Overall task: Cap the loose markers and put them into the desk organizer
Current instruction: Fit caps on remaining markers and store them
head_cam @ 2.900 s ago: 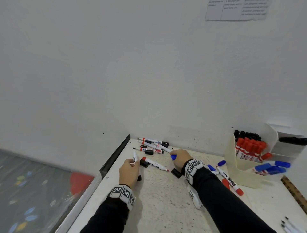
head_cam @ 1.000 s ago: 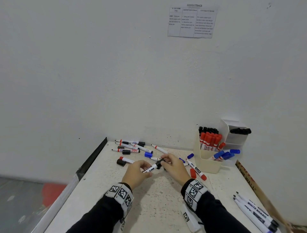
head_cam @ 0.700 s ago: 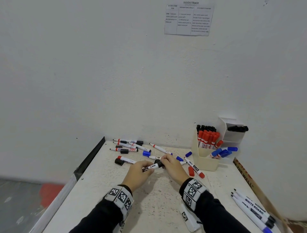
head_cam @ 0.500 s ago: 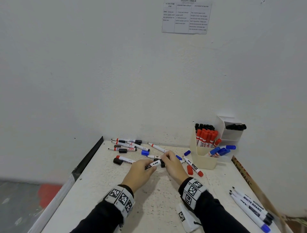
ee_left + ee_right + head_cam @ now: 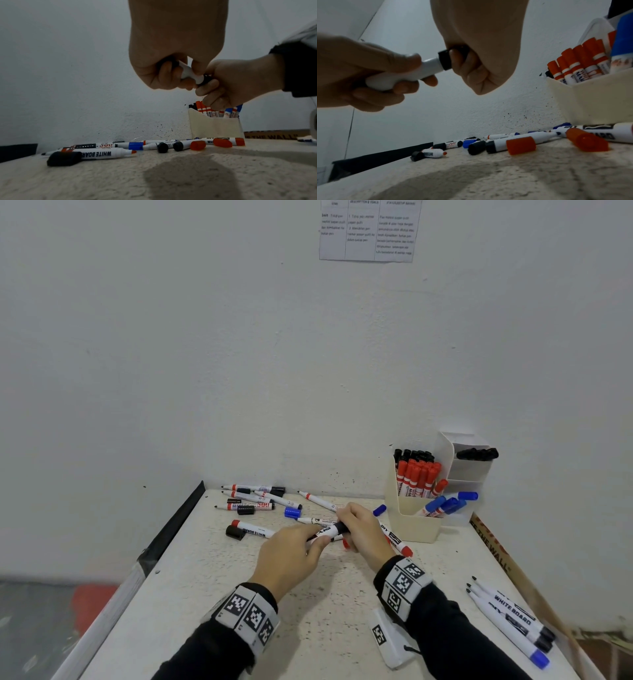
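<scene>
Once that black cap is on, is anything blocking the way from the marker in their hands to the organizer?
Nothing visible blocks it. The marker is held above the table by both hands, and the organizer stands to its right. Loose markers and caps lie flat below, but the compartments already look crowded.

A plain office or classroom corner: a speckled white surface (image 5: 308,604) set against bare white walls, a printed instruction sheet (image 5: 366,231) taped up, a cream desk organizer (image 5: 414,525) packed with whiteboard markers (image 5: 416,474), more scattered loose (image 5: 253,505)
</scene>
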Demonstrator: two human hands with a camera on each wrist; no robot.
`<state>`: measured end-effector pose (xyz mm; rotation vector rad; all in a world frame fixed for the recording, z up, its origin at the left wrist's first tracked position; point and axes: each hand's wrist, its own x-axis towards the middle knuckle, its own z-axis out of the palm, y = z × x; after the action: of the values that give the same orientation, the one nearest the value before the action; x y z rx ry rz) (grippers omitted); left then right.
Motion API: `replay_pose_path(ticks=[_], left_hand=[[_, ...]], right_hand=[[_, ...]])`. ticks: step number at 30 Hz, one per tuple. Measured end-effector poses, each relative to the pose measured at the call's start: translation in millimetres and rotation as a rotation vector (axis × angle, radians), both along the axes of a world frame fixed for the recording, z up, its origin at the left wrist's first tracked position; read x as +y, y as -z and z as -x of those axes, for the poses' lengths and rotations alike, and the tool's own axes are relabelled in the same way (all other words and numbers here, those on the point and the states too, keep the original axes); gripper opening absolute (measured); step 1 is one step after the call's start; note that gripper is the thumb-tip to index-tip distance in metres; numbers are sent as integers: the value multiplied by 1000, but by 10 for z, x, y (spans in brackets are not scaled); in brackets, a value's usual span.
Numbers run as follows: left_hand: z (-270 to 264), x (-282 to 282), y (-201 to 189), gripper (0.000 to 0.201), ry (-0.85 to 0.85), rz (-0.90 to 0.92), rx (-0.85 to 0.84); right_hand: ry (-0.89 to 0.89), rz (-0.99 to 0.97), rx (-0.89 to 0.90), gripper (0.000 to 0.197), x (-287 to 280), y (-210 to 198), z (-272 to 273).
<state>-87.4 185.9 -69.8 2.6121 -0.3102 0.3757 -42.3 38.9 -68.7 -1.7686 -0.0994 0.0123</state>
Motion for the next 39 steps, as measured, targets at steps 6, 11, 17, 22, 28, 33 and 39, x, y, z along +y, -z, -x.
replay_pose_path(ticks=[6,11,17,22,28,33,39], left_hand=[[17,-49,-12,34,15,18,12],[26,-61,-48,37,31,254,104],[30,-57,-183,33,34,79,59],[15,-69,-225,33,1,-4,55],[30,-74,-207,30,59,-8,41],[28,-101,-212,27,93,273,166],[34,-110,-151,35,31,70,84]], right_hand=[[12,-31,75,30,24,2,17],[-26,-130,60,30,53,-73,80],[-47,-196,82,31,47,-140,84],[-46,-212,93,29,55,-128,80],[-43,-236,134,28,35,-68,101],[-50,-216,72,29,34,-96,98],[-41,-230,132,31,26,-62,111]])
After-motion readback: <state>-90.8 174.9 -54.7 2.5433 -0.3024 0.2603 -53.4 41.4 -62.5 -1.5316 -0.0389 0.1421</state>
